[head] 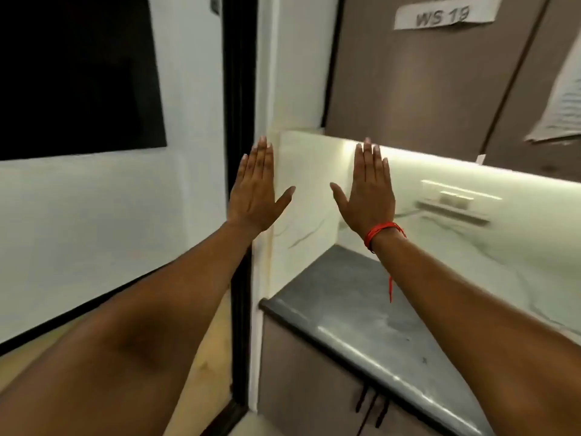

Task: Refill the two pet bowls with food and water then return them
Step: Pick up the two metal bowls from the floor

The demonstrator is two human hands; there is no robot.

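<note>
Both hands are held up flat w/ fingers spread wide, nothing gripped: left hand (256, 193) at mid-frame, right hand (367, 191) just beside it, w/ a red thread (382, 231) tied at the wrist. No pet bowls, food or water can be seen anywhere. Only a bare gray counter (355, 313) is shown at lower right. The bowls might be missed if not looked for lower down, e.g. on the floor. The counter edge could be bumped when turning.
</note>
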